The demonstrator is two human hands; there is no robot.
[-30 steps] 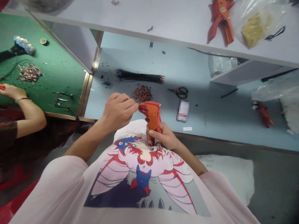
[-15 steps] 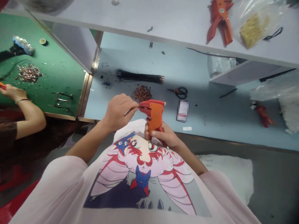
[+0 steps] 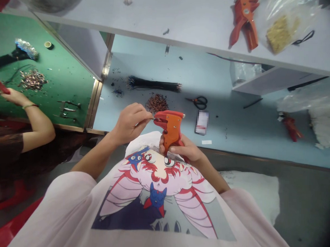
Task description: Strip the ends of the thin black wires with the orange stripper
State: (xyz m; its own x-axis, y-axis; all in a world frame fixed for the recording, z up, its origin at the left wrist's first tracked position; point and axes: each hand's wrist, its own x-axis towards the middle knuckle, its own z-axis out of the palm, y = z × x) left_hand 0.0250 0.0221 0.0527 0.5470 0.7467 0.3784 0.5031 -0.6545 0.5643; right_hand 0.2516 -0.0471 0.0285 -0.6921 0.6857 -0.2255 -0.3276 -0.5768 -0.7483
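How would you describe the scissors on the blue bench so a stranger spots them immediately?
On the pale blue workbench, look just past the orange wire stripper in the right hand. The scissors lie flat there, above a small card. Black looped handles, blades pointing left toward the black wire bundle.

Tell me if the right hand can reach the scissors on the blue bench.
Probably yes: the right hand grips an orange wire stripper, but nothing stands between it and the black-handled scissors on the blue bench; the small packet lies beside that path.
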